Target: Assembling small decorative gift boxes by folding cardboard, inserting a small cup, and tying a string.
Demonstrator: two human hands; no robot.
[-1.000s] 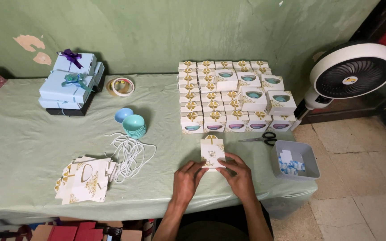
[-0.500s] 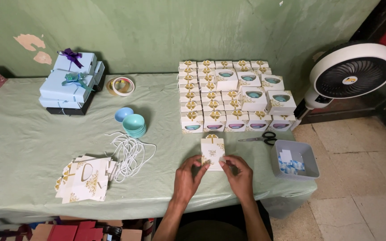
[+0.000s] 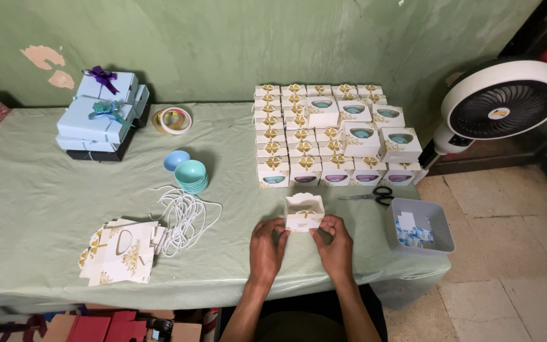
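**A:** White-and-gold little box (image 3: 304,213) on the desk (image 3: 33,209) edge, both hands (image 3: 302,244) pinching its sides. Progress?

**B:** Finished boxes (image 3: 324,136) stacked behind (loads), flat blanks (image 3: 120,252) still waiting left.

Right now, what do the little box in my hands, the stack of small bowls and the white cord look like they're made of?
The little box, held by the left hand and right hand: thin printed card, matte white with gold, showing folded edges. The small bowls: probably plastic, smooth and uniformly teal, nested closely. The white cord: soft string or thin rope, lying in loose limp loops; the fibre cannot be told.
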